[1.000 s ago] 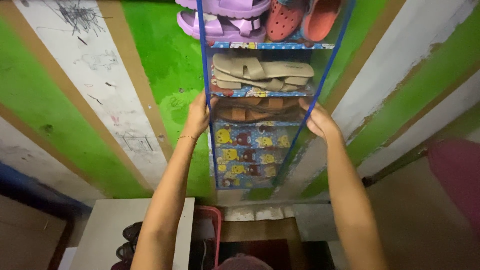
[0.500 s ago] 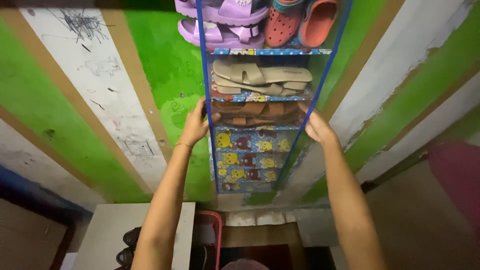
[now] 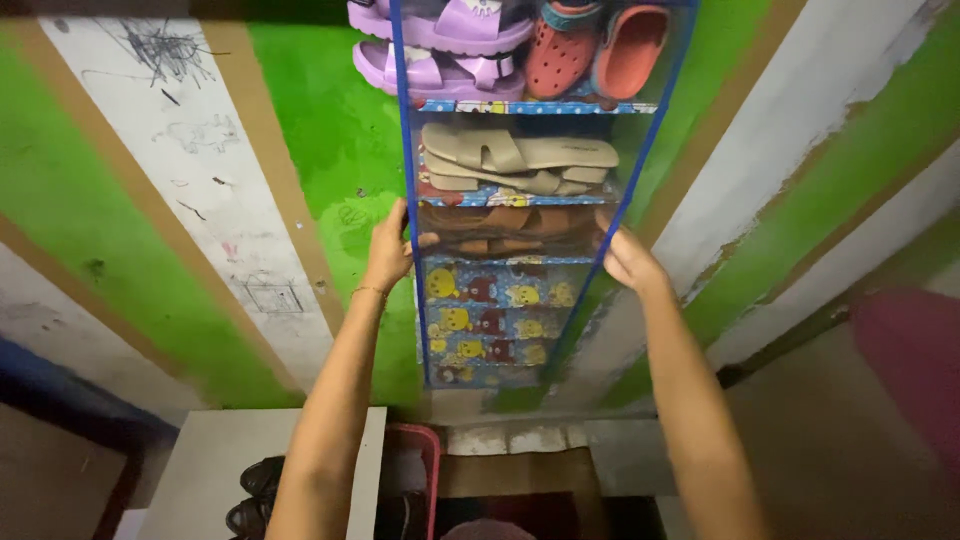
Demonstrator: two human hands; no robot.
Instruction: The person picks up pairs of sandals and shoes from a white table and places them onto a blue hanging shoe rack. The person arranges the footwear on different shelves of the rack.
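Both hands up at a hanging fabric shoe organizer with blue edging and a cartoon print, hung against a green, white and brown striped wall. Left hand curled around the blue left edge at the third shelf, thumb pressed across its front. Right hand closed against the right edge at the same height, fingers apparently hooked behind the clear side panel, though blurred there. Brown sandals lying flat in that compartment between the two hands. Above, beige sandals; higher still, purple sandals beside red clogs. Compared with a second ago, whole organizer a little higher in view, hands shifted slightly left and closer together, grip otherwise unchanged. Below, a white cabinet top, dark shoes and a pink basket rim.
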